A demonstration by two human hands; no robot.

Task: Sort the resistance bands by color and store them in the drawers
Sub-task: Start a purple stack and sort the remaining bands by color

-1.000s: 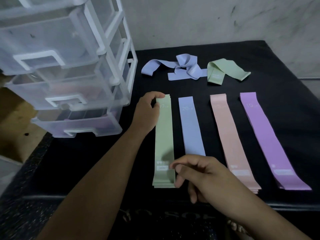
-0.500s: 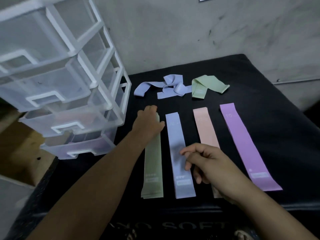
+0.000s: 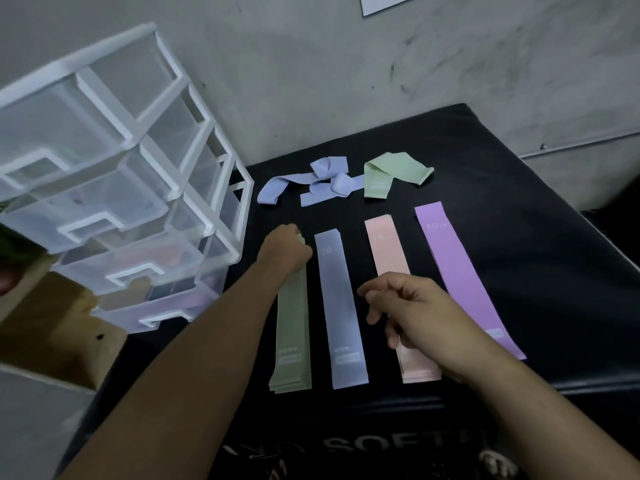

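On black mat, green stack lies long way, near edge to wall. Its far end sits in curled left hand, nearest drawers. Over pink stack hangs right hand, fingers loose, holding nothing.

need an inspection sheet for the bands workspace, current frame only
Surface: black mat.
Job's things: green stack, blue stack, pink stack, purple stack flat side by side; loose blue bands and loose green band crumpled behind; drawer unit left, drawers partly out.
Clutter: nothing seen.
Grips: left hand grips the green stack's far end; right hand over the pink stack, fingers loosely curled, holding nothing.
Cables: thin line along the wall at right, cable or pipe unclear.
Surroundings: grey wall, paper sheet on it.
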